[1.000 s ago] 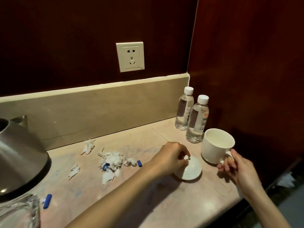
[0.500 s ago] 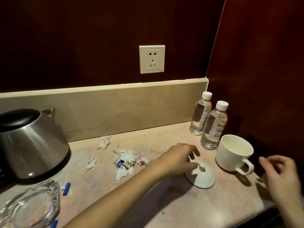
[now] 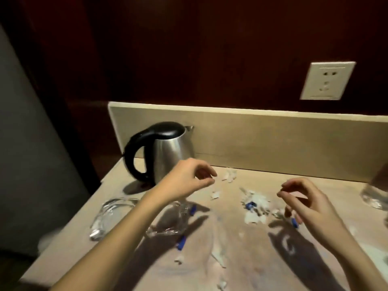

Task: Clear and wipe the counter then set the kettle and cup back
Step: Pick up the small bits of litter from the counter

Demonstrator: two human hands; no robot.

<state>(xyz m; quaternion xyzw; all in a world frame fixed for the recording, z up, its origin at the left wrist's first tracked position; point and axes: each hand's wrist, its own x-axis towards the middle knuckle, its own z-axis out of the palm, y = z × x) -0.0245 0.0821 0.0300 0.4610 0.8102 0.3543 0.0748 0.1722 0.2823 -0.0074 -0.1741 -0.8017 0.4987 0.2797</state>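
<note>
Kettle (image 3: 165, 152) first, at the counter's (image 3: 273, 267) back left corner against the low splashback (image 3: 262, 141): it stands upright, steel body and black lid, its black loop handle turned toward the left edge and its spout toward the back wall. Just in front of it, nearer the left edge, lies a clear glass ashtray (image 3: 113, 215), partly hidden under the forearm. The left hand (image 3: 184, 181) hangs above the counter just right of the kettle's body, apart from it, fingers loosely curled with thumb and forefinger tips close together; they seem to hold nothing, though the blur leaves that uncertain. Beyond its fingertips, toward the middle of the counter, white paper scraps (image 3: 255, 204) and small blue bits (image 3: 181, 242) are scattered. The right hand (image 3: 304, 204) hovers over the right side of that litter, fingers bent and spread, gripping nothing I can make out; a blue piece shows just beneath its lower fingers, contact unclear. A water bottle's base (image 3: 375, 192) cuts in at the right edge; the cup is out of view. Judging by position, the left hand is much the nearer to the kettle, whose handle lies on the body's far side from it, while the right sits closest to the scraps.
</note>
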